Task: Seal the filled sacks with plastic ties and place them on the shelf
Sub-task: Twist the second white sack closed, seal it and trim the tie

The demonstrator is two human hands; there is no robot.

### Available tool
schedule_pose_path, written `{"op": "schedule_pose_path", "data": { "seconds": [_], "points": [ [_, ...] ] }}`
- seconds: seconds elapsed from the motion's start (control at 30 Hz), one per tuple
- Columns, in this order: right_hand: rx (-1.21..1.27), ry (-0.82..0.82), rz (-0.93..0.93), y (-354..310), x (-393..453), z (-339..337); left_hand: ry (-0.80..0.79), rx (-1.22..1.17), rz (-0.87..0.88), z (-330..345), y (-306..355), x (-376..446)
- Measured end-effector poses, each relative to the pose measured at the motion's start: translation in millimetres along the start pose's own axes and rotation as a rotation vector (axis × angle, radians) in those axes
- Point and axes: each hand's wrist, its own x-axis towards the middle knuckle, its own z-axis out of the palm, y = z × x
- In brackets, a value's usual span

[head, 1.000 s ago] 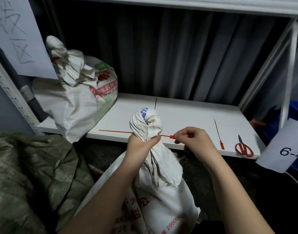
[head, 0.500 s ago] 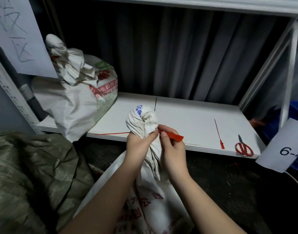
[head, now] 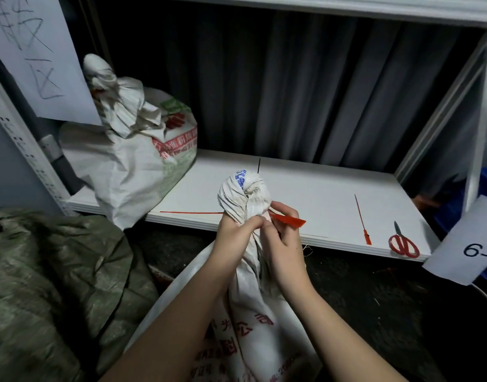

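Both hands work at the sack's neck (head: 243, 199): my left hand (head: 234, 232) grips it, my right hand (head: 282, 244) pinches the red tie (head: 288, 220), seemingly unthreaded. If my left grip loosens, the twist unwinds. Behind the sack, the shelf (head: 305, 194) holds a spare tie (head: 361, 219).

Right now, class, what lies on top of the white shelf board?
On the white shelf board: a tied white woven sack, a spare red plastic tie and red-handled scissors. The board under that sack is hidden.
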Motion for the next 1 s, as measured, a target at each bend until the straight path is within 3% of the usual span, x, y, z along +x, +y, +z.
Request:
{"op": "schedule_pose_path", "data": {
  "seconds": [0.13, 0.27, 0.7, 0.9, 1.0],
  "points": [
    [0.069, 0.014, 0.014, -2.0, -0.5, -0.7, 0.002, -0.05, -0.103, -5.1, -1.7, 0.9],
    [0.157, 0.125, 0.07, -4.4, 4.7, -5.9, 0.0, 0.055, -0.07, -4.0, -3.1, 1.1],
    [-0.242, 0.058, -0.093, 5.4, 1.1, -1.3, -0.003, -0.003, -0.009, 1.0, 0.5, -0.6],
    [-0.307, 0.003, -0.114, 7.3, -3.5, 5.2, 0.018, -0.119, -0.125, -4.2, -2.1, 2.4],
    [-0.28, 0.021, -0.147, 11.6, -0.7, 9.5, -0.083, -0.236, -0.251, -8.9, -2.4, 4.9]
  ]
}}
